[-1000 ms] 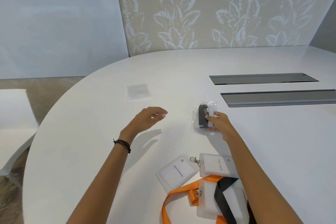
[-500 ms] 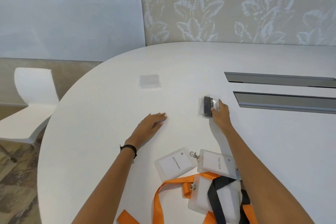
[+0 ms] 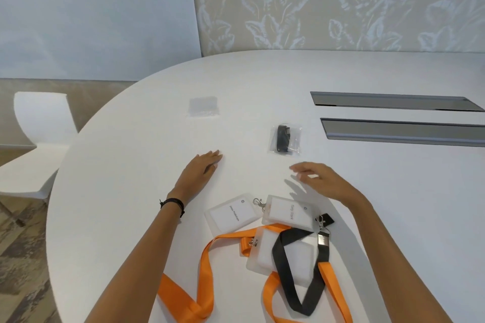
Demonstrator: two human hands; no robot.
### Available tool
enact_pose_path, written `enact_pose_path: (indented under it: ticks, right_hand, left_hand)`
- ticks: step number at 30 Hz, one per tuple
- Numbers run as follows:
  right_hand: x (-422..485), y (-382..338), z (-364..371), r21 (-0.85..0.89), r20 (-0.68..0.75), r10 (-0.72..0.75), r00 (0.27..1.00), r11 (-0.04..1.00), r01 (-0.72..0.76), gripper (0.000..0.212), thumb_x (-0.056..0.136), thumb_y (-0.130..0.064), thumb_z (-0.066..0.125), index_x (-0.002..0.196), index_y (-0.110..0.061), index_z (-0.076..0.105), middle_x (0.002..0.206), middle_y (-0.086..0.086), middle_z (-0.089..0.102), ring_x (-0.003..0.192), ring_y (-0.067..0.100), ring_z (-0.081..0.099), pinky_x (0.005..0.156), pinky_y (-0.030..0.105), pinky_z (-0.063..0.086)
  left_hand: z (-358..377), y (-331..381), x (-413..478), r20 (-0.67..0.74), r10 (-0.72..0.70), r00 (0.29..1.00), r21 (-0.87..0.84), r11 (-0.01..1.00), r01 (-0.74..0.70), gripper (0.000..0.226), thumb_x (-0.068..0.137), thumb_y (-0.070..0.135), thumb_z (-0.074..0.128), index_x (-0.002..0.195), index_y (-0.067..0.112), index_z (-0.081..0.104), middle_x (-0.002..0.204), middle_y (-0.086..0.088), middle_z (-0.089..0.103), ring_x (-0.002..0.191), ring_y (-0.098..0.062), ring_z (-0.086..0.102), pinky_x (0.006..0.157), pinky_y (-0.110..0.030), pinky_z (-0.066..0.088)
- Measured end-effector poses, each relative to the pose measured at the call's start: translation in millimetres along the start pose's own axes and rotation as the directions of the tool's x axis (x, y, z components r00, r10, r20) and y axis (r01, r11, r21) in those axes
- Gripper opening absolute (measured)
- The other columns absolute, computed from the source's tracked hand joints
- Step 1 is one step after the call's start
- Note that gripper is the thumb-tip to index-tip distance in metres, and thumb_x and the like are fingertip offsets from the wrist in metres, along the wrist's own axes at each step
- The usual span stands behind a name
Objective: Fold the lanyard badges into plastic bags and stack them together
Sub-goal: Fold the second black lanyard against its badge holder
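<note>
1. White oval table (image 3: 393,217): bears every piece of the job, near edge out of view below.
2. Tangle of orange fabric strap (image 3: 207,265) and black fabric strap (image 3: 288,278) at the near edge: runs lengthwise toward the person, unfolded and unbagged, crossing a clear badge holder with blank white card (image 3: 301,257).
3. Left hand (image 3: 199,168): lies palm down on the table with fingers straight, holding nothing.
4. Right hand (image 3: 317,178): hovers just above the table, fingers spread and loose, empty.
5. Two more clear holders with printed white cards, one to the left (image 3: 231,214) and one to the right (image 3: 290,212): sit side by side and touching at a metal clip, between the two forearms, on the near side of both hands.
6. Small clear plastic bag with a folded black lanyard inside (image 3: 284,140): rests flat and alone beyond the right hand, apart from its fingertips; looks like the start of the stack.
7. Thin pile of empty clear plastic bags (image 3: 203,106): lies beyond the left hand, well apart from it.
8. Judging the coming move: right-hand printed holder sits directly under the right wrist, so closer to that hand; empty bags sit up and left, so closer to the left hand.
</note>
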State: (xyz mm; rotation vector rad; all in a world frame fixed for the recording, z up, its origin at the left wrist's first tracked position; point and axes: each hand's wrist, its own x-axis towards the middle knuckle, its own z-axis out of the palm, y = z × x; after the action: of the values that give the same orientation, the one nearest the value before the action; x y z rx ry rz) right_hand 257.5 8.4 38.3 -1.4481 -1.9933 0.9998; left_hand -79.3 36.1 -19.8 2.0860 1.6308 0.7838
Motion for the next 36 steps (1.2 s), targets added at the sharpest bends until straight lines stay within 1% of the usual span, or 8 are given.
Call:
enact_pose_path:
  ticks: [3,7,12,15,21,29,34,36]
  right_hand:
    - [-23,3,4,-0.034,0.131,0.004,0.991,0.999,0.000,0.027,0.092,-0.021,0.056,0.119,-0.023,0.058,0.123,-0.008,0.057,0.114,0.007,0.051,0.098,0.024,0.038]
    - [-42,3,9,-0.125,0.155,-0.038,0.987,0.991,0.058,0.038,0.088,-0.032,0.060,0.125,-0.024,0.053,0.130,-0.009,0.051,0.117,0.006,0.045,0.091,0.012,0.032]
    - [-51,-1,13,-0.235,0.239,0.027,0.971,0.972,0.031,0.070,0.081,-0.041,0.066,0.141,-0.031,0.030,0.140,-0.004,0.036,0.129,0.015,0.033,0.103,0.030,0.031]
    - [-51,-3,12,-0.337,0.250,0.066,0.966,0.941,0.023,0.078,0.080,-0.038,0.070,0.143,-0.029,0.025,0.133,0.003,0.037,0.123,0.019,0.034,0.102,0.033,0.033]
    - [-53,-3,19,-0.363,0.196,0.130,0.972,0.930,-0.051,0.080,0.072,-0.034,0.078,0.137,-0.028,0.031,0.118,0.003,0.039,0.111,0.017,0.036,0.093,0.030,0.036]
    - [-51,-18,23,-0.320,0.112,0.198,0.974,0.935,-0.153,0.062,0.075,-0.027,0.076,0.125,-0.018,0.040,0.110,-0.002,0.035,0.101,0.012,0.039,0.074,0.017,0.039]
    - [-54,-23,5,-0.200,0.117,0.171,0.978,0.969,-0.146,0.018,0.080,-0.017,0.071,0.094,-0.016,0.058,0.097,0.003,0.058,0.089,0.021,0.056,0.070,0.021,0.046]
    - [-56,-29,4,-0.111,0.081,0.167,0.983,0.981,-0.158,0.016,0.080,-0.012,0.070,0.092,-0.016,0.060,0.098,0.004,0.065,0.091,0.020,0.060,0.076,0.024,0.047]
  left_hand:
    - [2,2,-4,-0.001,-0.006,1.000,0.016,1.000,0.006,0.038,0.101,0.016,0.037,0.137,0.020,0.049,0.150,0.005,0.037,0.142,-0.010,0.026,0.120,-0.033,0.011]
    - [3,7,-10,-0.034,-0.022,0.999,0.041,0.999,0.024,0.038,0.101,0.016,0.037,0.137,0.019,0.048,0.150,0.004,0.037,0.142,-0.012,0.026,0.120,-0.033,0.012]
    - [2,13,-17,-0.060,-0.046,0.997,0.046,0.998,0.049,0.038,0.101,0.017,0.037,0.137,0.019,0.048,0.150,0.002,0.038,0.142,-0.013,0.027,0.119,-0.033,0.013]
    - [3,15,-21,-0.076,-0.050,0.996,0.041,0.998,0.053,0.037,0.101,0.016,0.038,0.136,0.018,0.050,0.149,0.001,0.039,0.142,-0.014,0.028,0.119,-0.034,0.016]
    - [7,17,-28,-0.074,-0.058,0.996,0.041,0.997,0.061,0.036,0.100,0.015,0.040,0.134,0.017,0.052,0.148,0.001,0.042,0.141,-0.014,0.031,0.118,-0.033,0.018]
    - [-7,9,-20,-0.070,-0.033,0.997,-0.047,0.998,0.029,0.033,0.098,0.014,0.047,0.129,0.017,0.058,0.144,-0.001,0.047,0.138,-0.016,0.035,0.108,-0.022,0.022]
    - [-1,13,-21,-0.082,-0.066,0.994,-0.091,0.994,0.058,0.033,0.097,0.013,0.049,0.128,0.015,0.058,0.142,-0.001,0.049,0.136,-0.016,0.038,0.105,-0.018,0.022]
    - [-3,13,-19,-0.080,-0.071,0.994,-0.138,0.989,0.060,0.032,0.096,0.011,0.050,0.126,0.014,0.060,0.140,-0.001,0.052,0.134,-0.016,0.041,0.104,-0.018,0.026]
